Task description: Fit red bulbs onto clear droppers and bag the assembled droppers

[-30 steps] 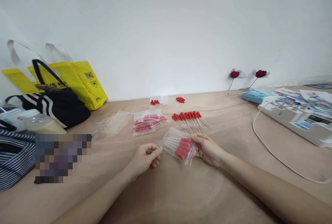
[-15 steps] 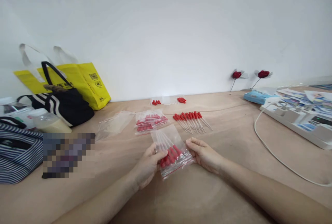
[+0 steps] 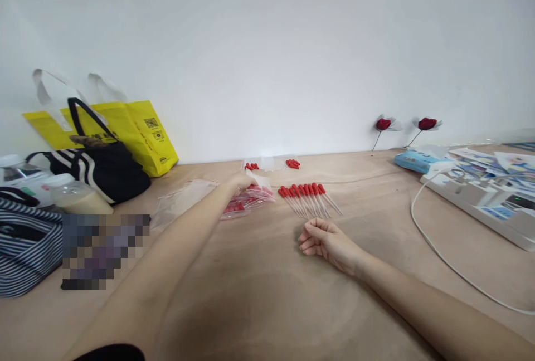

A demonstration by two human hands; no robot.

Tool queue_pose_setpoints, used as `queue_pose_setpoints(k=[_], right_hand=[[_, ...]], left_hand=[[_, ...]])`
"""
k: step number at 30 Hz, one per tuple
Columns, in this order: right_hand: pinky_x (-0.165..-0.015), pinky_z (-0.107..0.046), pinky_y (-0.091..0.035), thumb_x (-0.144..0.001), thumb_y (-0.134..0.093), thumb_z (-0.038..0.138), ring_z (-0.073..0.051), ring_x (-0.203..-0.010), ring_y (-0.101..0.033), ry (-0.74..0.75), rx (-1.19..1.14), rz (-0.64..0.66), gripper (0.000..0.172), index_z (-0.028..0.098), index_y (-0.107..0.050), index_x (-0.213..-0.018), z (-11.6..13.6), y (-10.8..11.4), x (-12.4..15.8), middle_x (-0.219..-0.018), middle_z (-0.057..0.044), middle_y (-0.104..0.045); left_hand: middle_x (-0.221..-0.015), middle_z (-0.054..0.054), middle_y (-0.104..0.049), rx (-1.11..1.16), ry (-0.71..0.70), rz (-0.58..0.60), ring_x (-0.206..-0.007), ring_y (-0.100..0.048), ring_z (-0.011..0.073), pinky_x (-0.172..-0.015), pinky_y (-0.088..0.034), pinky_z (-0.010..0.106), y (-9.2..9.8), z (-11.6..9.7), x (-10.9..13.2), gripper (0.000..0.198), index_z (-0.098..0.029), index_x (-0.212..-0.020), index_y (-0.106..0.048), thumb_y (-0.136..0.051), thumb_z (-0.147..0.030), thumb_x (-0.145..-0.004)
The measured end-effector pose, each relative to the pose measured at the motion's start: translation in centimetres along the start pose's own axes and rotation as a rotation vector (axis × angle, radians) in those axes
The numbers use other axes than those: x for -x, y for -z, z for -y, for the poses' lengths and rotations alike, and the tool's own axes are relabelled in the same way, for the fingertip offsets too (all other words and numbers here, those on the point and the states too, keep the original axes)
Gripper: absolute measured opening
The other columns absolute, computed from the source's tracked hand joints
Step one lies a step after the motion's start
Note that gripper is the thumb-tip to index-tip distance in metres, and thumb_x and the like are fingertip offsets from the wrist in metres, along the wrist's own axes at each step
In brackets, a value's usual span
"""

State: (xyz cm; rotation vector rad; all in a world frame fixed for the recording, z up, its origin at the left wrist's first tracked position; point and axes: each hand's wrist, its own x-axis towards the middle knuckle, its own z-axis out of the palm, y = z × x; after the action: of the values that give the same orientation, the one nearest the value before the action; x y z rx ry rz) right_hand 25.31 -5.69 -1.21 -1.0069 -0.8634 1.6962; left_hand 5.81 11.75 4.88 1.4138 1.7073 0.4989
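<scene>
My left hand (image 3: 243, 181) reaches far forward, its fingers closed on a clear zip bag (image 3: 264, 184). That bag lies on or just over a pile of similar bags (image 3: 234, 210) filled with red-topped pieces. The forearm and hand hide part of the pile. My right hand (image 3: 324, 245) rests on the table with loosely curled fingers and nothing in it. Just beyond it lies a row of loose pieces (image 3: 307, 196) that look like droppers, with red bulbs and thin pale stems pointing toward me.
Flat clear bags (image 3: 184, 199) lie left of the pile. Near the wall are more red pieces (image 3: 292, 164) beside clear plastic. A yellow bag (image 3: 154, 138), a black bag (image 3: 112, 174) and a jar (image 3: 81, 196) stand left. At right are a power strip (image 3: 480, 205) and its white cable (image 3: 422, 244).
My left hand has carried the filled zip bag forward and left onto the pile. The right hand has let go of the bag's edge and stays in about the same place.
</scene>
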Motion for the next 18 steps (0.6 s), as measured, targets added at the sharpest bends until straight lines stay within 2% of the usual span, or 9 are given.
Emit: queue_pose_setpoints(k=[4,7,11,14,16,18], right_hand=[[-0.05,-0.019,-0.048,-0.065,-0.069,0.033,-0.008,-0.05,-0.058,-0.001,-0.002,0.006,0.026,0.016,-0.05,-0.069,0.0,0.2,-0.1,-0.062,0.0,-0.062],[-0.05,-0.019,-0.048,-0.062,-0.071,0.035,-0.007,-0.05,-0.058,-0.001,0.005,0.004,0.029,0.016,-0.049,-0.069,-0.1,0.2,0.0,-0.062,0.0,-0.062],[-0.051,-0.02,-0.048,-0.057,-0.074,0.039,-0.007,-0.051,-0.058,0.001,0.02,0.011,0.036,0.016,-0.05,-0.07,-0.1,0.2,0.0,-0.062,0.0,-0.062],[-0.052,-0.02,-0.048,-0.055,-0.075,0.042,-0.008,-0.052,-0.058,0.002,0.044,0.019,0.038,0.016,-0.05,-0.069,-0.2,0.3,-0.1,-0.063,0.0,-0.062],[-0.052,-0.02,-0.048,-0.054,-0.075,0.042,-0.008,-0.052,-0.058,0.003,0.057,0.028,0.039,0.016,-0.051,-0.069,-0.3,0.3,-0.2,-0.064,0.001,-0.061],[-0.053,-0.02,-0.048,-0.055,-0.074,0.042,-0.008,-0.053,-0.058,0.011,0.064,0.037,0.038,0.016,-0.051,-0.069,-0.3,0.4,-0.2,-0.064,0.001,-0.061]], left_hand=[[-0.11,0.008,-0.053,-0.188,-0.044,-0.162,-0.094,-0.055,0.0195,-0.078,-0.047,0.039,0.0,-0.2,-0.6,0.031,-0.014,-0.111,-0.049,-0.049,-0.03,-0.084],[-0.109,0.008,-0.054,-0.329,-0.066,-0.271,-0.094,-0.055,0.0196,-0.079,-0.047,0.038,1.4,0.3,-0.9,0.03,-0.014,-0.109,-0.051,-0.05,-0.03,-0.084],[-0.103,0.011,-0.061,-0.502,-0.038,-0.4,-0.104,-0.051,0.0288,-0.084,-0.041,0.033,5.5,2.6,-0.5,0.025,-0.012,-0.091,-0.062,-0.06,-0.031,-0.075],[-0.106,0.013,-0.061,-0.611,0.064,-0.502,-0.11,-0.047,0.0348,-0.083,-0.04,0.035,9.6,5.4,0.3,0.026,-0.012,-0.088,-0.063,-0.064,-0.03,-0.068],[-0.108,0.015,-0.059,-0.654,0.157,-0.534,-0.11,-0.046,0.0351,-0.084,-0.04,0.037,11.7,7.3,0.7,0.032,-0.011,-0.09,-0.061,-0.064,-0.034,-0.068],[-0.108,0.013,-0.058,-0.673,0.234,-0.513,-0.105,-0.051,0.0293,-0.083,-0.042,0.037,13.0,8.7,0.7,0.036,-0.01,-0.095,-0.059,-0.06,-0.039,-0.073]])
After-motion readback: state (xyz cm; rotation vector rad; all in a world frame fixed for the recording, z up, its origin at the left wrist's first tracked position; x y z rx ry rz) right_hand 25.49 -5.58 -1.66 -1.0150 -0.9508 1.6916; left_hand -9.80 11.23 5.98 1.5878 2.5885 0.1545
